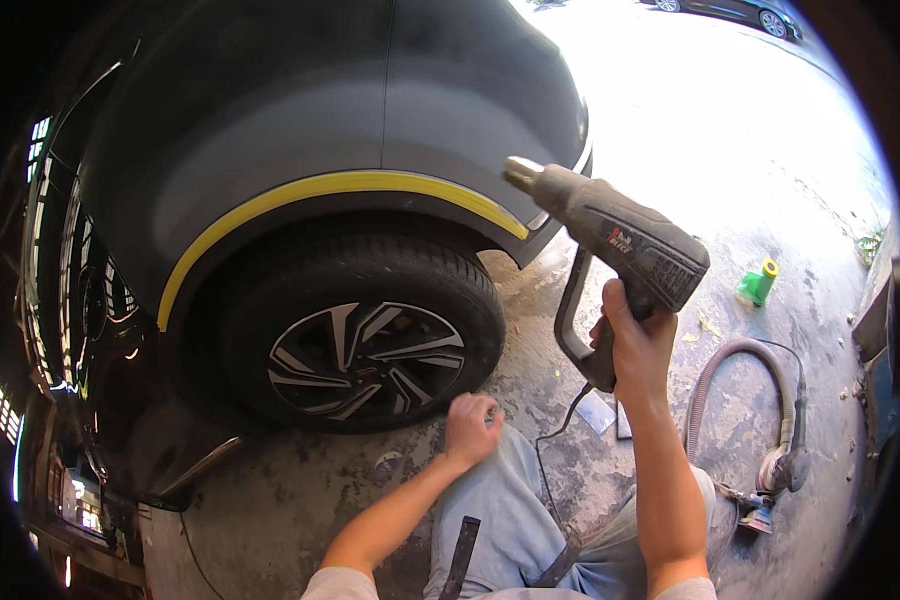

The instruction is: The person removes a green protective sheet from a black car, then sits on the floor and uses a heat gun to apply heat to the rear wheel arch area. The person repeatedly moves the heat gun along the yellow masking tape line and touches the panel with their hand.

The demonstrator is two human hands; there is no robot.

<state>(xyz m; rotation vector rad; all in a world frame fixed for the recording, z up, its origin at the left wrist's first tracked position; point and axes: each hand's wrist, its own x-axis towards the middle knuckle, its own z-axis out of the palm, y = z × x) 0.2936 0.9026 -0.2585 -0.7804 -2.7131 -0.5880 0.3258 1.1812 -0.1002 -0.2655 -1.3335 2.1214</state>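
one hand works: the right hand is clamped on the handle of a heat gun, its nozzle aimed at the rear end of the yellow tape masking the wheel arch above the tyre. the left hand rests curled, holding nothing, on the knee. judging by the tape lying whole along the arch, most of the work seems left.

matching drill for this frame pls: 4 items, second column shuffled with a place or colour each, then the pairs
1. heat gun
2. masking tape
3. green roll
4. sander hose

A. yellow, along the wheel arch
B. on the floor, far right of the tyre
C. gripped in the right hand
D. curved on the floor by the right forearm

Pairs: 1-C, 2-A, 3-B, 4-D
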